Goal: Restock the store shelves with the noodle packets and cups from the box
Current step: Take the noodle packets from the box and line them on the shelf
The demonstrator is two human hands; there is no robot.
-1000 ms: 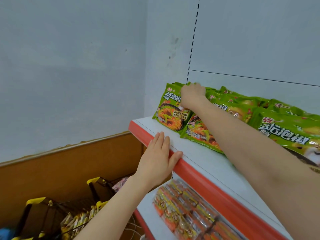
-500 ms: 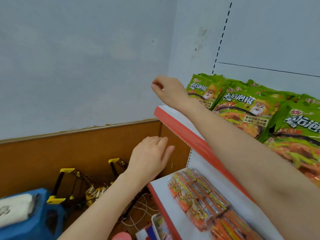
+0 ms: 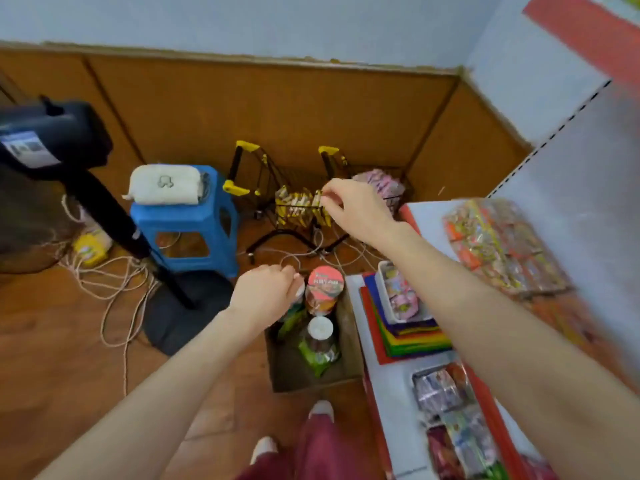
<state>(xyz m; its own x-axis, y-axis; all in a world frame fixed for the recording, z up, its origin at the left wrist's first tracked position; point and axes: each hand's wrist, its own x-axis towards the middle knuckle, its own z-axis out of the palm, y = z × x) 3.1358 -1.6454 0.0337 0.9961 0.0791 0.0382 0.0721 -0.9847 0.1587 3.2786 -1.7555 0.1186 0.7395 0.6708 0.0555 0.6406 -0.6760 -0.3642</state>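
At lower centre, on the wood floor: the cardboard box (image 3: 347,341), close against the shelving (image 3: 429,233) at right. Inside it, a pink-lidded noodle cup (image 3: 325,284) upright at the far end, a white-lidded cup (image 3: 320,330) just nearer, a green noodle packet (image 3: 317,356) below that. Left hand (image 3: 265,294) over the box's far left corner, fingers curled down beside the pink-lidded cup and against something half hidden; gripping or only touching, cannot tell. Right hand (image 3: 353,206) higher in frame, centre right, fingers loosely curled, nothing in them, in front of two wire baskets (image 3: 291,216) with yellow handles. Right forearm across the front of the shelving, covering part of a white tray (image 3: 383,289) on a stack of coloured sheets (image 3: 412,341). Orange packets (image 3: 502,244) blurred on the shelf at right. At left, a blue stool (image 3: 187,233) with a white bundle (image 3: 164,185) on top, a black stand (image 3: 104,206) with a round base, loose cables (image 3: 110,275) over the floor. Two shoes (image 3: 322,408) at the bottom edge, just short of the box.

Against half a second ago: view tipped from the top shelf down to the floor, green packets up there gone from frame, box newly in sight. Left hand, then flat in mid-air under the red shelf edge, now down at the box. Right hand, then raised by that edge, now lower, before the baskets.
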